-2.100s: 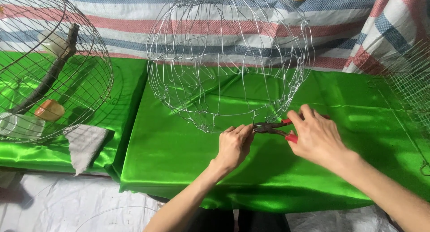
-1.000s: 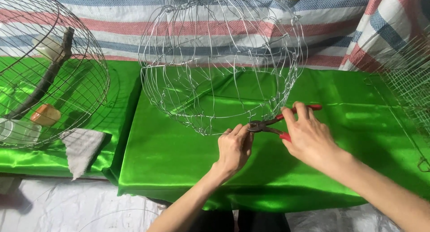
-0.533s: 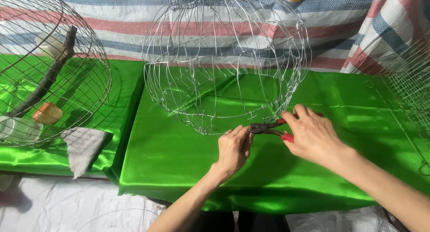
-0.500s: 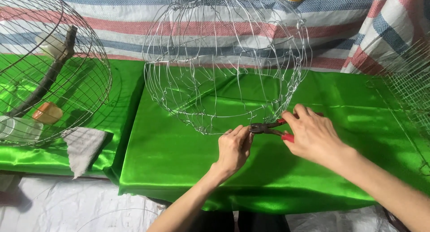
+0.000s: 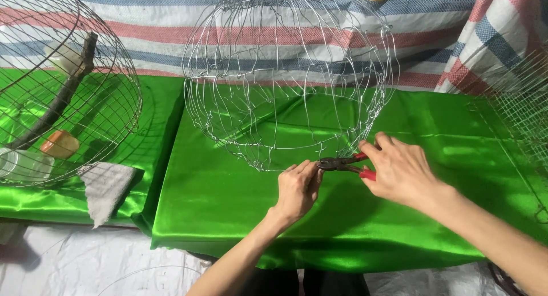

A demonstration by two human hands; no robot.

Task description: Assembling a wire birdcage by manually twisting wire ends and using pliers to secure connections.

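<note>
A round wire cage frame (image 5: 285, 79) of thin silver wire lies tilted on a table under shiny green cloth (image 5: 228, 216). My right hand (image 5: 399, 170) grips red-handled pliers (image 5: 342, 163), whose dark jaws bite on the frame's lower rim. My left hand (image 5: 298, 187) pinches the wire of that rim just left of the jaws, thumb and fingers closed on it.
A second, finished wire cage (image 5: 63, 90) with a wooden perch and a small orange cup inside stands at the left. A grey rag (image 5: 105, 187) hangs over that table's edge. Wire mesh (image 5: 525, 107) shows at the right. A striped tarp (image 5: 428, 33) hangs behind.
The pliers' handles, spread a second ago, are squeezed together again. Both hands stay at the same spot on the lower rim.
</note>
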